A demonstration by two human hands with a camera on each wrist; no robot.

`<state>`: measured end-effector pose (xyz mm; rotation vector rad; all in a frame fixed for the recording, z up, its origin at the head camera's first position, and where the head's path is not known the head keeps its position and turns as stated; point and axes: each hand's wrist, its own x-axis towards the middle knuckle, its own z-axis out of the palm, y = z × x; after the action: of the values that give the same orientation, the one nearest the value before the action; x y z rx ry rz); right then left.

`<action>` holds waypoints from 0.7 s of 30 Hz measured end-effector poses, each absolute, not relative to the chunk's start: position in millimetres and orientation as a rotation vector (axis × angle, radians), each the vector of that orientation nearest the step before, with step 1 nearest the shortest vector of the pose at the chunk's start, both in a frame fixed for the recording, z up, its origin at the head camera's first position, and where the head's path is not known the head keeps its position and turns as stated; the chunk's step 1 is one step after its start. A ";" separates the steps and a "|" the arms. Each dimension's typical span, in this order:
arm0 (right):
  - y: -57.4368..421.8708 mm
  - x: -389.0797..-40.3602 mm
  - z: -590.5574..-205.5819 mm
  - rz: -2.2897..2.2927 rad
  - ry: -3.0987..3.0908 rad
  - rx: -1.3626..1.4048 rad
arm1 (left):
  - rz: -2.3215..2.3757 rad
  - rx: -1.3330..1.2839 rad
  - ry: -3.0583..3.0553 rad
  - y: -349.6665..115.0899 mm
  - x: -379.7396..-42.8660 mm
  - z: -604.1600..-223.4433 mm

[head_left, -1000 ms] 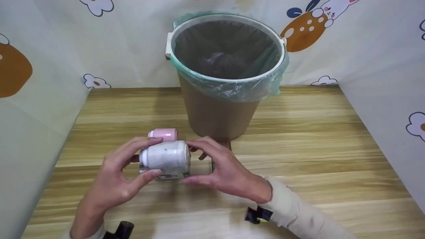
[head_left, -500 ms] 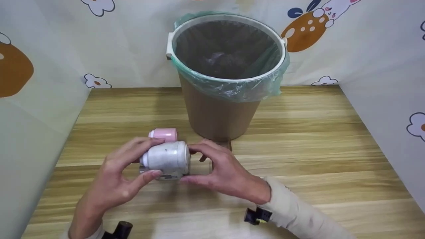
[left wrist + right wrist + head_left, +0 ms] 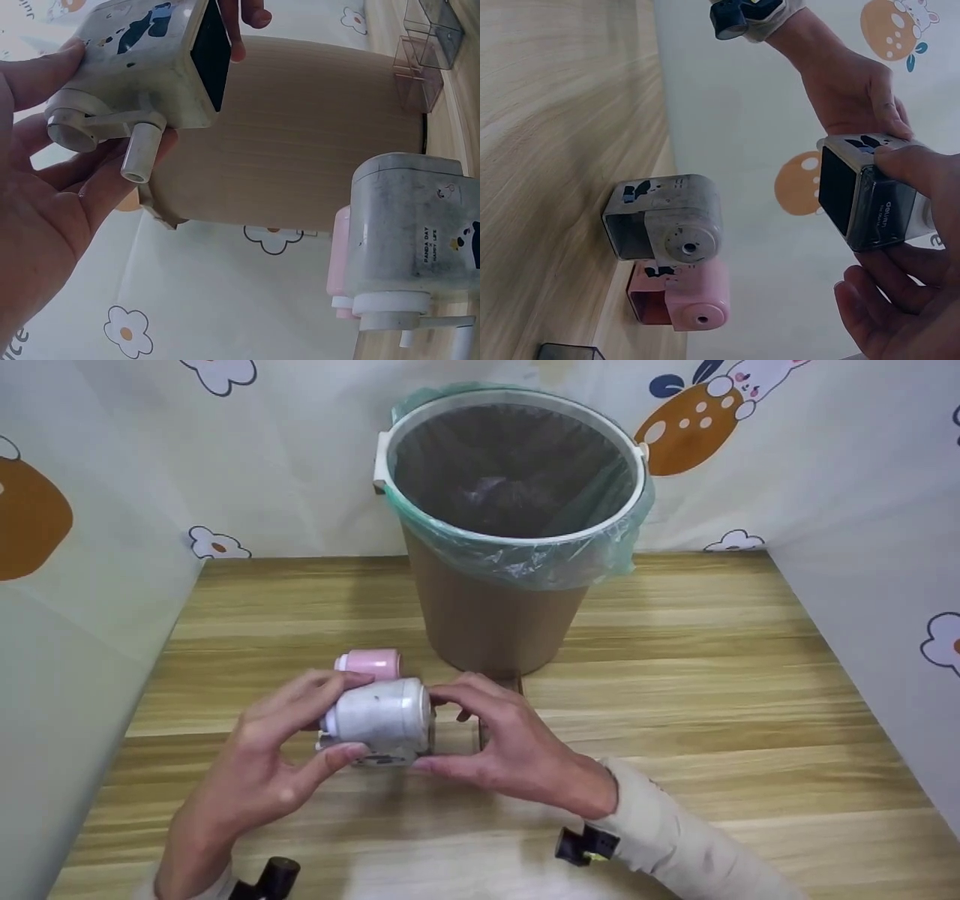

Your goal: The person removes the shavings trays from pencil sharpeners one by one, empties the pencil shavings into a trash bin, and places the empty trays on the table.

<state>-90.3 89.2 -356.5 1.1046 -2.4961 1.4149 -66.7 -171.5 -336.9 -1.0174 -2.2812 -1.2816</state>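
Note:
A white crank pencil sharpener (image 3: 379,711) with panda prints lies tipped in my left hand (image 3: 259,757), thumb and fingers on either side. Its crank (image 3: 142,146) points toward the left palm. At the sharpener's other end, the thumb and fingers of my right hand (image 3: 517,742) pinch around a clear, dark-looking shavings drawer (image 3: 885,214), seated in the sharpener's body as far as the right wrist view shows. Just below on the table stand a second white sharpener (image 3: 667,217) and a pink sharpener (image 3: 686,292), both with open drawer slots. In the head view the hands partly hide these.
Behind the hands stands a tall brown bin (image 3: 495,622) lined with a green plastic bag (image 3: 540,566). Clear shavings drawers (image 3: 435,34) sit on the wood-grain table (image 3: 712,697) at the bin's foot. Patterned cloth walls (image 3: 300,450) enclose the back and sides.
Very little differs. The held sharpener and right fingers have shifted slightly to the right; both hands keep their grip.

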 end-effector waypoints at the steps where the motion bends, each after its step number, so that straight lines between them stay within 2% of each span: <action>1: 89.6 -90.4 -356.3 1.416 -2.497 1.103 | -1.282 -1.017 -2.283 -171.4 -66.7 -336.8; 21: 95.8 -90.9 -357.5 1.424 -2.446 1.131 | -1.222 -1.044 -2.288 -167.2 -68.6 -335.9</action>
<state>-90.9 95.8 -357.5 1.1306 -2.4455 1.4244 -68.6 -167.2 -335.9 -1.0437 -2.2880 -1.2222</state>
